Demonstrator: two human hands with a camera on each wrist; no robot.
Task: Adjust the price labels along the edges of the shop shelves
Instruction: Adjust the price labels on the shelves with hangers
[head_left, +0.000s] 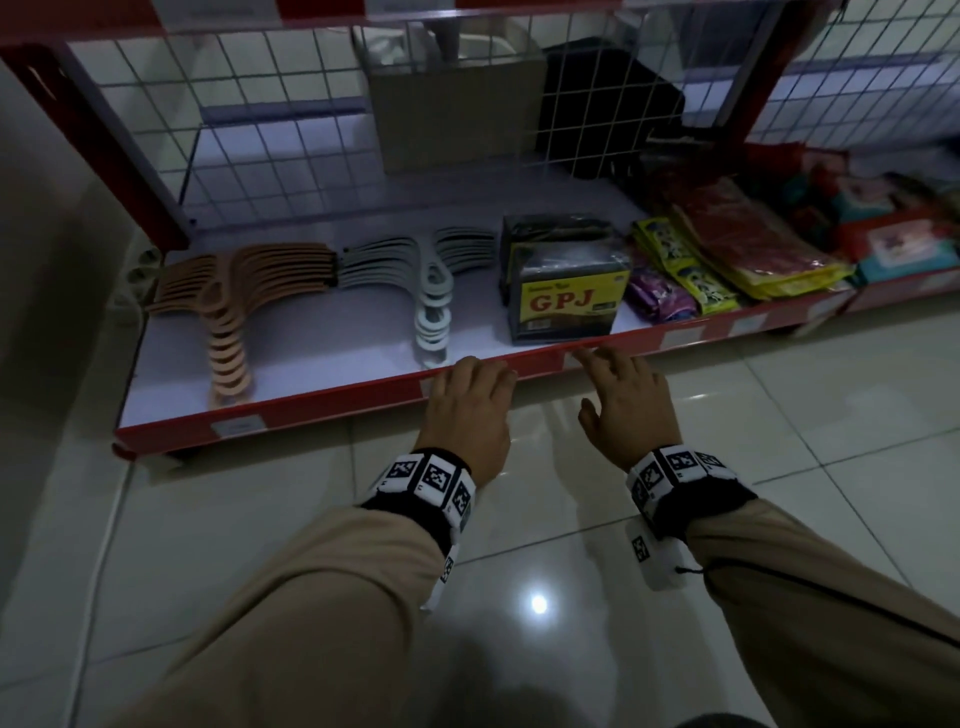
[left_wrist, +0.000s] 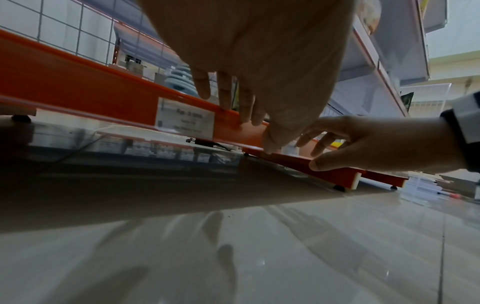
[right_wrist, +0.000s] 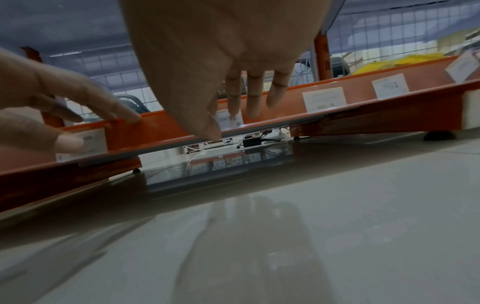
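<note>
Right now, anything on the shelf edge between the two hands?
Only bare red rail between left hand and right hand, clearest in the head view; each hand's price label sits by its own fingers.

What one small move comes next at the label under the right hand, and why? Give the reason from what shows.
Probably press the right hand's fingers onto the label and nudge it along the red rail. The fingertips already lie over that label, straight and not pinching, below the GPJ box, while the left hand rests on the rail beside its own label.
</note>
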